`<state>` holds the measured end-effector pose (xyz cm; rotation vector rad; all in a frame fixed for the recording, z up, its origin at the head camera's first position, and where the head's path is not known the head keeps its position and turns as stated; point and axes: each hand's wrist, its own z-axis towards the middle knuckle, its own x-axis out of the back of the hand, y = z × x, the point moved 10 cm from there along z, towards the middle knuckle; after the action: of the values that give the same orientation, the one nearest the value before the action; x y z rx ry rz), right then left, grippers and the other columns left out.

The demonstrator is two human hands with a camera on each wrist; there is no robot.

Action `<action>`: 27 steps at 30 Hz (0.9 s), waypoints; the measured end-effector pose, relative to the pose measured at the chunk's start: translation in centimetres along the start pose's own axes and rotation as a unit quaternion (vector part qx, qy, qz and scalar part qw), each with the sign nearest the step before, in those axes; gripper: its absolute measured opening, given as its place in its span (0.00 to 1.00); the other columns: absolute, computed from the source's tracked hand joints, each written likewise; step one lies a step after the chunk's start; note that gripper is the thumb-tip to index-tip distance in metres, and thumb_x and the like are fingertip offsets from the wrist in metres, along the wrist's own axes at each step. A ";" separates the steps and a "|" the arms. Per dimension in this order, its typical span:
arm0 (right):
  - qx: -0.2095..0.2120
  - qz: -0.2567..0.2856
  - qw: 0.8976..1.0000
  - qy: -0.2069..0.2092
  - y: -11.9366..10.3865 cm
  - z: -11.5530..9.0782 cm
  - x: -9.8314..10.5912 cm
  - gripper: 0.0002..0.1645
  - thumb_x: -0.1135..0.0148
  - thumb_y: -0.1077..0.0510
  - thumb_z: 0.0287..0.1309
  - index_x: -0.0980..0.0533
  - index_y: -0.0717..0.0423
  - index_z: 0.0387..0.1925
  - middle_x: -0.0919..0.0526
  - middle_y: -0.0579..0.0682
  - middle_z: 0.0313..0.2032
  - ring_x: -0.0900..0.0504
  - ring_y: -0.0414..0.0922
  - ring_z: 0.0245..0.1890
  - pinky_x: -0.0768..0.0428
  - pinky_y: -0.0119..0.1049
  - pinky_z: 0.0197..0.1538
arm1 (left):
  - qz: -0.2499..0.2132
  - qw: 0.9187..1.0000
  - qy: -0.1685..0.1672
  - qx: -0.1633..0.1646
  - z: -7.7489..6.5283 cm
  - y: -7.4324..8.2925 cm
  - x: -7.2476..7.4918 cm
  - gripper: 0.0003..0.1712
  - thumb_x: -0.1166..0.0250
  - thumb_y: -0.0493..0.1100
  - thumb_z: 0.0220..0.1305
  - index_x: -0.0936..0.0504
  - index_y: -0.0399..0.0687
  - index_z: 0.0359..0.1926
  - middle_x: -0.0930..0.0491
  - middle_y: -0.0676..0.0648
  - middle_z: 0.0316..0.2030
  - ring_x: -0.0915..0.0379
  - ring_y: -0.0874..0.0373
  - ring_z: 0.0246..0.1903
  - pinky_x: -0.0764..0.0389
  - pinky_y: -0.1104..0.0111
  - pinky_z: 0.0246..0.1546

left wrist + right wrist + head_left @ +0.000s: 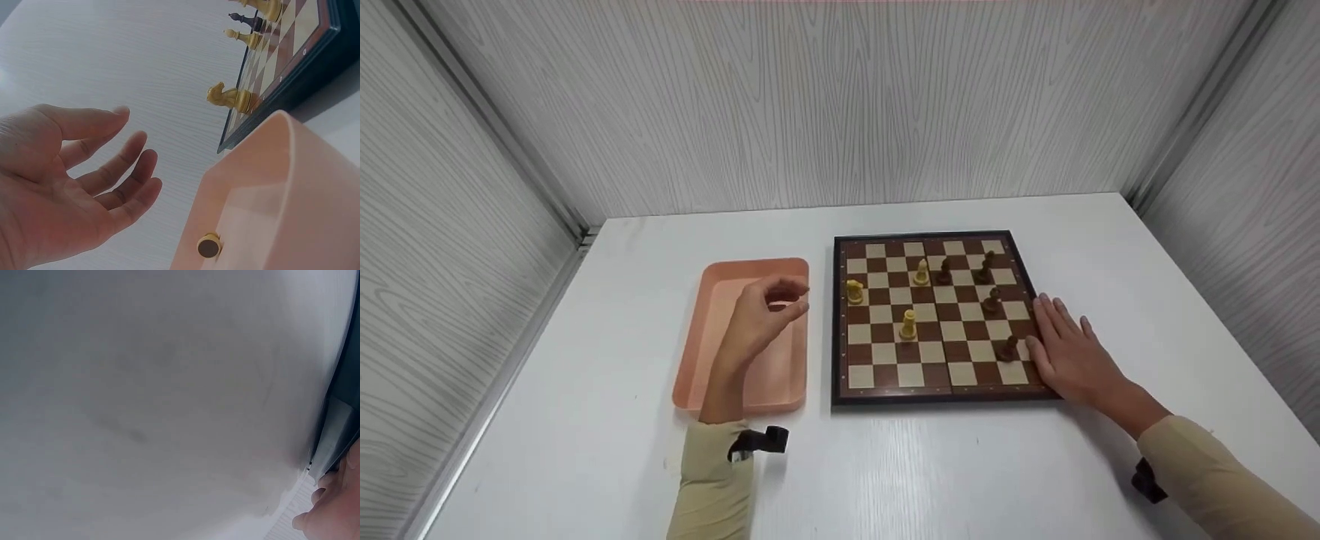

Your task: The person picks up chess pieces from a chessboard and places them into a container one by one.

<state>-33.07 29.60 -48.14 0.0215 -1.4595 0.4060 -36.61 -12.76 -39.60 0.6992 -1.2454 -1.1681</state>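
Note:
My left hand (pixel 757 319) hovers over the pink tray (pixel 690 379), its fingers and thumb loosely curved with nothing between them. In the left wrist view, a light chess piece (pixel 209 246) lies in the tray, its dark round base toward the camera. My right hand (pixel 1072 356) lies with its fingers extended along the right edge of the chessboard (pixel 945 398). On the board stand a yellow knight (pixel 855 292), a yellow bishop (pixel 921 273) and a yellow rook (pixel 908 325). Several dark pieces, among them one near my right thumb (pixel 1007 349), stand on its right half.
The tray sits left of the board on a white table (pixel 877 472), with a narrow gap between them. Pale wood-grain panels (pixel 840 105) rise behind the table and at both sides. A black wrist camera mount (pixel 761 440) sits on the left sleeve.

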 end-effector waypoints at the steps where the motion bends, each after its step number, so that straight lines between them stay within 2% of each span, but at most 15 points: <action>1: -0.001 0.000 1.000 0.000 0.0 0.0 0.0 0.41 0.62 0.44 0.81 0.55 0.68 0.79 0.52 0.67 0.79 0.55 0.65 0.78 0.53 0.71 0.72 | -0.003 1.000 -0.001 -0.003 0.1 0.2 -0.2 0.13 0.32 0.31 0.65 0.17 0.33 0.51 0.18 0.34 0.49 0.23 0.45 0.51 0.23 0.52 0.56; 9: -0.004 -0.003 1.000 -0.002 0.2 -0.3 -0.3 0.41 0.62 0.45 0.81 0.55 0.68 0.79 0.52 0.67 0.79 0.54 0.65 0.78 0.52 0.72 0.71 | -0.023 0.999 -0.033 -0.028 1.0 1.4 -3.2 0.13 0.33 0.29 0.65 0.18 0.31 0.50 0.17 0.36 0.47 0.21 0.42 0.52 0.22 0.50 0.57; 13: -0.007 -0.005 1.000 -0.003 0.3 -0.4 -0.4 0.41 0.63 0.45 0.81 0.54 0.69 0.79 0.52 0.67 0.79 0.54 0.65 0.78 0.52 0.71 0.71 | -0.035 0.997 -0.050 -0.042 1.5 2.3 -4.9 0.11 0.33 0.30 0.66 0.18 0.32 0.49 0.17 0.39 0.47 0.21 0.45 0.51 0.22 0.52 0.57; 18: -0.009 -0.007 1.000 -0.002 0.3 -0.4 -0.3 0.41 0.63 0.45 0.81 0.54 0.68 0.79 0.53 0.67 0.79 0.55 0.65 0.78 0.52 0.70 0.72 | -0.043 0.995 -0.065 -0.060 2.1 3.0 -6.6 0.10 0.34 0.30 0.66 0.18 0.32 0.48 0.18 0.34 0.47 0.21 0.46 0.49 0.23 0.52 0.56; 21: -0.009 -0.011 1.000 0.000 0.2 -0.3 -0.1 0.41 0.62 0.45 0.81 0.53 0.69 0.79 0.53 0.67 0.79 0.55 0.65 0.78 0.52 0.70 0.72 | -0.047 0.994 -0.071 -0.065 2.4 3.2 -7.3 0.11 0.34 0.30 0.66 0.18 0.31 0.49 0.18 0.35 0.46 0.21 0.45 0.47 0.23 0.52 0.54; 27: -0.009 -0.013 1.000 0.001 0.1 -0.1 0.1 0.41 0.63 0.44 0.81 0.53 0.68 0.79 0.52 0.67 0.79 0.55 0.65 0.78 0.52 0.71 0.71 | -0.054 0.994 -0.076 -0.054 2.7 3.6 -8.1 0.13 0.33 0.32 0.66 0.18 0.33 0.51 0.17 0.41 0.47 0.20 0.48 0.48 0.21 0.56 0.52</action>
<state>-32.99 29.69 -48.08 0.0264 -1.4601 0.3716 -37.44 -3.56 -38.52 0.6123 -1.2720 -1.3887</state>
